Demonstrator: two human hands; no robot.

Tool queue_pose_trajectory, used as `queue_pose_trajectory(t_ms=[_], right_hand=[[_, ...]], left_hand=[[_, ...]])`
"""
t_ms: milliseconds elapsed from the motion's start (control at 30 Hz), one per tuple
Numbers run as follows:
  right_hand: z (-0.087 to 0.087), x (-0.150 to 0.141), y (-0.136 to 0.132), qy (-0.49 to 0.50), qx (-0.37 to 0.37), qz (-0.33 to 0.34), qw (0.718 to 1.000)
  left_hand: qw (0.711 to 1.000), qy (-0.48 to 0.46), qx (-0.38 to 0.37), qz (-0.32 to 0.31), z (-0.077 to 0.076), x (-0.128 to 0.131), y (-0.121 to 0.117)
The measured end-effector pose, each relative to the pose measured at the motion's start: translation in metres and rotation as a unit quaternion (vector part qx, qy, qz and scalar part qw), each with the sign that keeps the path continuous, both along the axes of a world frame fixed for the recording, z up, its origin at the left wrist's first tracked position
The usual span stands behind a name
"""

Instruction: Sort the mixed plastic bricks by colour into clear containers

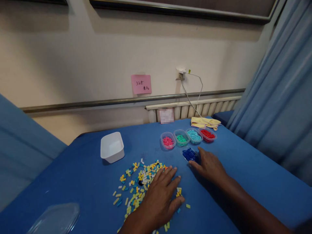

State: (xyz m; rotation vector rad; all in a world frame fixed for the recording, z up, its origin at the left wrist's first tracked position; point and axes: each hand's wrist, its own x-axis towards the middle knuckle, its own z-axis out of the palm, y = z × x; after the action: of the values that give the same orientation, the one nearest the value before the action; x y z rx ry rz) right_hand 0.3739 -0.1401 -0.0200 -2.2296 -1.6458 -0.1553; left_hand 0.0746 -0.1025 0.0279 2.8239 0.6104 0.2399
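Observation:
Small mixed blocks [136, 191] in yellow, white, teal and pale green lie scattered across the blue table cover. Over the right side of this pile my left hand [162, 196] rests palm down, fingers spread. To its right, my right hand [211, 164] grips the near right side of a clear plastic container [183, 156], thumb in front and fingers behind. Dark blue blocks [189, 154] fill that container. Behind it, similar clear tubs hold pink blocks [168, 141], green blocks [181, 139], light blue blocks [194, 135] and red blocks [207, 134].
A white plastic bin [112, 148] stands at the back left. A clear lid [56, 218] lies at the front left. A folded yellow cloth [205, 122] sits at the far edge, near a white cable [201, 85]. Blue curtains [280, 97] hang at both sides.

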Motion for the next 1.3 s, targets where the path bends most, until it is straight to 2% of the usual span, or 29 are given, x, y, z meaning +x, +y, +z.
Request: queue_pose_trajectory(t_ms=[133, 300, 533, 600, 667, 767, 833, 900, 967, 1033, 1200, 1300], right_hand=[[-0.017, -0.018, 0.001, -0.028, 0.021, -0.016, 0.999], [-0.02, -0.023, 0.006, -0.047, 0.044, -0.029, 0.998], [-0.02, -0.022, -0.001, -0.071, 0.056, -0.025, 0.996], [-0.018, -0.023, -0.002, -0.07, 0.049, -0.028, 0.996], [-0.014, -0.024, -0.003, -0.069, 0.045, -0.028, 0.996], [-0.01, -0.025, -0.003, -0.067, 0.039, -0.026, 0.997], [-0.009, -0.025, -0.004, -0.069, 0.037, -0.029, 0.997], [-0.009, -0.026, -0.005, -0.069, 0.037, -0.028, 0.997], [-0.008, -0.026, -0.007, -0.069, 0.04, -0.021, 0.997], [-0.008, -0.028, -0.008, -0.07, 0.042, -0.016, 0.997], [-0.007, -0.032, -0.011, -0.08, 0.043, -0.003, 0.996], [-0.008, -0.033, -0.011, -0.084, 0.039, -0.006, 0.996]], left_hand=[[1.0, -0.006, -0.007, -0.023, -0.003, 0.016, -0.014], [0.996, -0.047, -0.012, -0.077, -0.004, 0.027, -0.021], [0.996, -0.078, 0.02, -0.026, 0.004, 0.018, -0.005], [0.995, -0.097, 0.033, 0.002, 0.008, 0.007, 0.01], [0.991, -0.104, 0.057, 0.063, 0.012, -0.012, 0.033], [0.969, -0.122, 0.062, 0.205, 0.012, -0.058, 0.076], [0.951, -0.132, 0.033, 0.279, 0.008, -0.091, 0.101], [0.944, -0.123, -0.02, 0.306, 0.001, -0.115, 0.114], [0.946, -0.108, -0.054, 0.3, -0.004, -0.124, 0.115], [0.949, -0.114, -0.08, 0.281, -0.006, -0.117, 0.108], [0.954, -0.149, -0.148, 0.215, 0.001, -0.076, 0.077], [0.95, -0.163, -0.152, 0.219, 0.004, -0.067, 0.07]])
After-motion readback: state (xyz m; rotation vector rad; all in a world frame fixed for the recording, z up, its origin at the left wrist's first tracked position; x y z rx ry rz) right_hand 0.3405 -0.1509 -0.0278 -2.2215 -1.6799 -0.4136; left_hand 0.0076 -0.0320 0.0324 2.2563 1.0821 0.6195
